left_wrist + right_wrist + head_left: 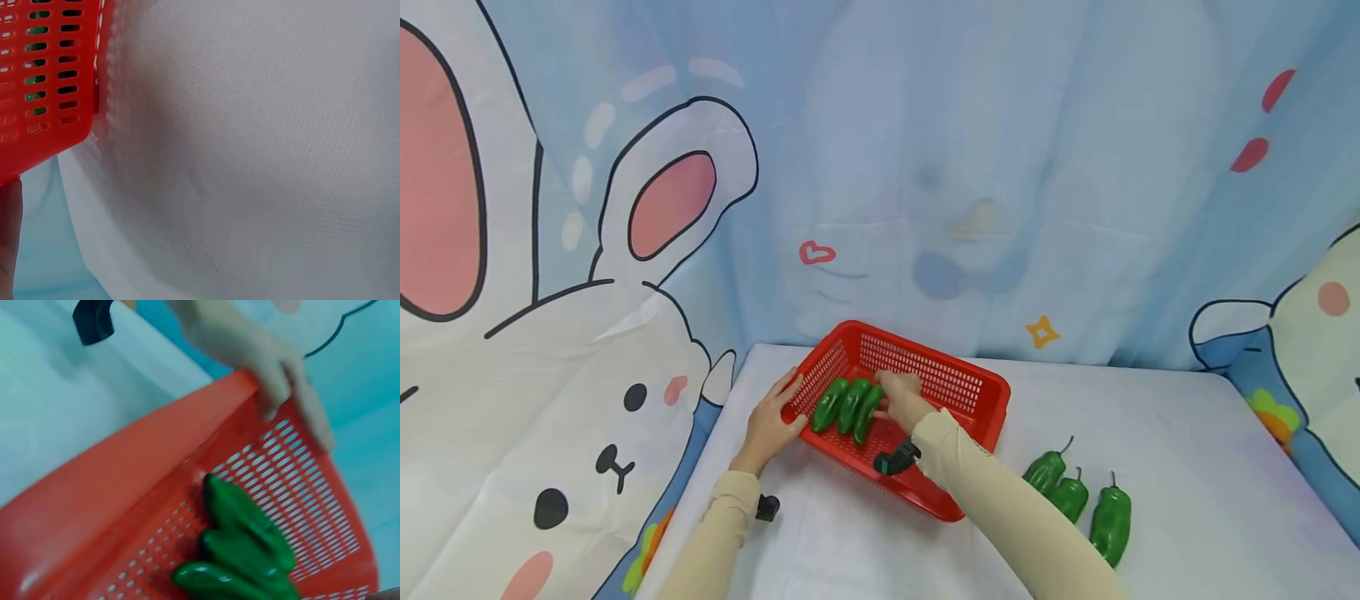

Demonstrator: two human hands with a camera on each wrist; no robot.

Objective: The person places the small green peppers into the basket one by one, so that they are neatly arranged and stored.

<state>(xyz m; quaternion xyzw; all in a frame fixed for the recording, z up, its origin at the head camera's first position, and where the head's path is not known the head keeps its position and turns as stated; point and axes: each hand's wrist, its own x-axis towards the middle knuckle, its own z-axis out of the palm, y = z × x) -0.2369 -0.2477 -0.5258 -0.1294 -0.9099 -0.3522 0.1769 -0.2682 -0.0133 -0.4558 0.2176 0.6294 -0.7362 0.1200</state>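
Observation:
A red plastic basket [992,392] with slotted walls stands on the white table. My left hand [772,425] grips its left end, fingers over the rim, as the right wrist view also shows. Three green peppers [244,525] lie side by side in the left part of the basket. At the upper end of the rightmost pepper [865,417], my right hand [904,398] reaches in with bent fingers and seems to pinch it by the stem end. The exact contact is hidden by the hand. In the left wrist view, the basket wall [56,119] shows with a bit of finger below.
Several things lie about: three more green peppers [1110,525] with stems rest on the table right of the basket, partly behind my right sleeve [1000,517]. A printed cloth curtain [970,275] hangs at the table's back edge. White tabletop [1210,483] extends to the right.

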